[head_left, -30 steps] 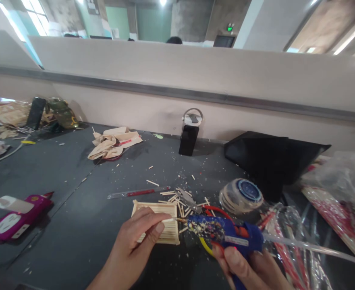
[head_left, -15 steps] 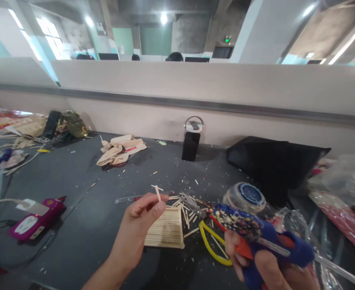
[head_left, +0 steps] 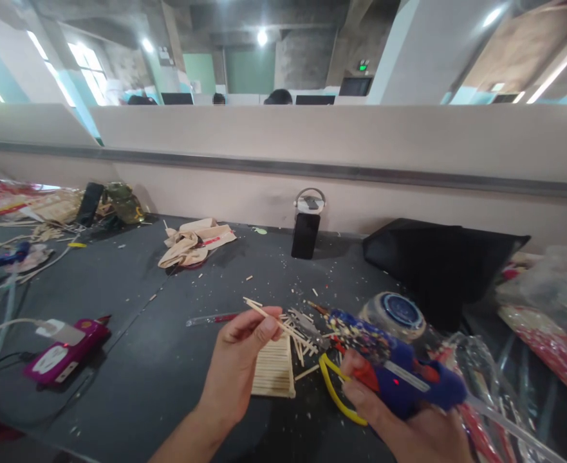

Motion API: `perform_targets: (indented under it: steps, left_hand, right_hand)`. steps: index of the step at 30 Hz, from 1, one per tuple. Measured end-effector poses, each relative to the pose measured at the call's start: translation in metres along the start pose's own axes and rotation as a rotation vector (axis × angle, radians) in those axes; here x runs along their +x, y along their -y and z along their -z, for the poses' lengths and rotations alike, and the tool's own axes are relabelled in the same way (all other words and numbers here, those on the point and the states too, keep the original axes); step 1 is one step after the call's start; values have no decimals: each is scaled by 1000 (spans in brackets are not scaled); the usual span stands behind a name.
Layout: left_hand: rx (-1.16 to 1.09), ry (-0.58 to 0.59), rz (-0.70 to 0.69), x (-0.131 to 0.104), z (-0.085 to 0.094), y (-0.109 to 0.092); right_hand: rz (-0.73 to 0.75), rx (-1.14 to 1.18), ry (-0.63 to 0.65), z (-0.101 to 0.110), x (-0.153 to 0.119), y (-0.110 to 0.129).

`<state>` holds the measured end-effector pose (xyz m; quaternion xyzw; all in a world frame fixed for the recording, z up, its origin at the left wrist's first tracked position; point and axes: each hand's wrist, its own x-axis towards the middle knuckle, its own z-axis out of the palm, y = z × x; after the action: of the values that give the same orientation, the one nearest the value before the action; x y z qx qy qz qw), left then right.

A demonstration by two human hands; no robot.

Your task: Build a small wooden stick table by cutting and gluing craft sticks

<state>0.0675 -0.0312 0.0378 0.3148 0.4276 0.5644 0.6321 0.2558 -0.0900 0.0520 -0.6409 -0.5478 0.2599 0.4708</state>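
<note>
My left hand pinches a thin wooden stick that slants across the fingertips. A short cross-piece sits at its far end. In my right hand is a blue hot glue gun with a red trigger. Its front is crusted with coloured specks, and the nozzle points to the upper left, a little right of my left hand and apart from the stick. Under my left hand lies a flat panel of wooden sticks, partly hidden. Yellow-handled pliers rest between my hands among loose sticks.
A round container with a blue lid stands behind the glue gun. A black phone leans upright at the back. Crumpled brown paper and a magenta power strip lie leftward. Black cloth and plastic bags are at right.
My left hand has moved slightly right, and its stick has turned from steep to slanting. My right hand has brought the glue gun left, with the nozzle nearer the stick.
</note>
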Motion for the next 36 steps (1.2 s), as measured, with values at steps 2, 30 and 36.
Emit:
perform_targets:
  steps: [2, 30, 36]
  left_hand:
    - [-30, 5, 48, -3, -2, 3]
    - [1451, 80, -1486, -10, -15, -19]
    - [1464, 181, -1381, -3, -6, -17]
  right_hand:
    - [-37, -28, -75, -10, 3, 0]
    - [222, -113, -81, -17, 15, 2]
    - [75, -65, -74, -12, 11, -2]
